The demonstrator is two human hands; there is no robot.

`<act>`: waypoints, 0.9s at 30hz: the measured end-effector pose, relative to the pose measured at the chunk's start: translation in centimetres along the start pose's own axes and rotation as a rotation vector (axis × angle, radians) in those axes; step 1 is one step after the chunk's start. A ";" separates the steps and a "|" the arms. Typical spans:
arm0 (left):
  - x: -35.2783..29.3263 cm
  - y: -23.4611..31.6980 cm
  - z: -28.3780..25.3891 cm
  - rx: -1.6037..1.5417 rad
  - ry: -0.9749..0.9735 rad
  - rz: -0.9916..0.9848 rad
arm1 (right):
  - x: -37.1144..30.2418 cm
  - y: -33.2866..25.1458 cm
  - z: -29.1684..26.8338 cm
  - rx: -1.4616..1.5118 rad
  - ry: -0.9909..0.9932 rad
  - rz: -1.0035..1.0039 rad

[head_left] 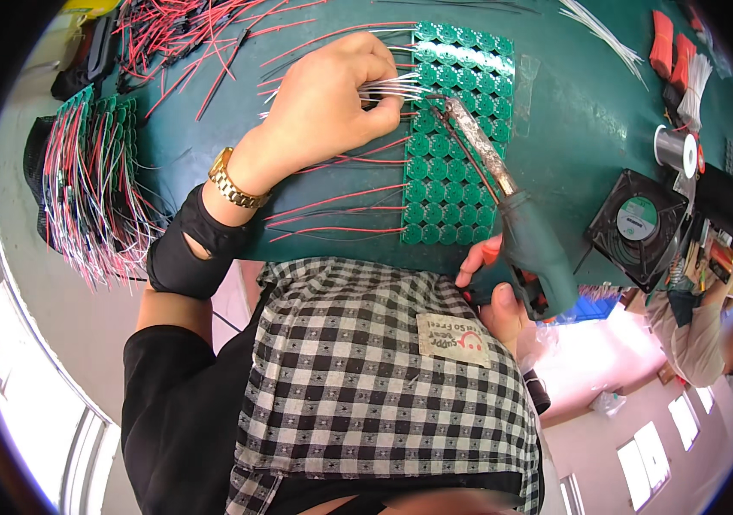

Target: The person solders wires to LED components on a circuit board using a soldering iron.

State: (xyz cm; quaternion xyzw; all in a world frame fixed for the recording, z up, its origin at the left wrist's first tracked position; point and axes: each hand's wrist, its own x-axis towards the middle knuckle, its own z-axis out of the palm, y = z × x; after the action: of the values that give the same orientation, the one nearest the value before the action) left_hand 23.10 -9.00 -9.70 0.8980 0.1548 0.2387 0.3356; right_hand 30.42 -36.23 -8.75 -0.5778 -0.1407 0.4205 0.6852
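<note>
A panel of small round green circuit boards [459, 159] lies on the green table, with red, black and white wires running out from its left edge. My left hand [332, 94] pinches a bundle of white wires [392, 86], their ends over the panel's left column. In my right hand [504, 309] is a soldering gun [534, 249] with a dark green body. Its scorched metal barrel [480, 137] slants up and left across the panel, and the tip is close to the white wire ends. Whether the tip touches them I cannot tell.
Loose red and black wires [186, 34] lie at the far left. Wired green panels [92, 163] hang over the left edge. A black fan [639, 227] and a solder spool [674, 152] stand right; white wires [602, 39] lie far right. Another person [693, 335] sits beyond.
</note>
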 end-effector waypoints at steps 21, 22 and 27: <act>0.4 -0.4 0.1 -0.025 -0.043 0.009 | -0.2 0.7 0.0 -0.050 0.050 -0.022; 0.4 -0.5 0.1 -0.025 -0.041 0.012 | -0.2 0.7 -0.4 -0.010 -0.010 -0.070; 0.7 -0.8 0.1 -0.003 -0.036 0.033 | -0.4 0.7 -0.4 -0.025 -0.042 -0.069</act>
State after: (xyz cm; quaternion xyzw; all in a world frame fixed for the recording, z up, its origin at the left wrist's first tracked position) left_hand 23.65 -8.15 -10.12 0.9041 0.1337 0.2284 0.3356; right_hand 30.18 -36.81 -9.38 -0.5723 -0.1803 0.4068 0.6888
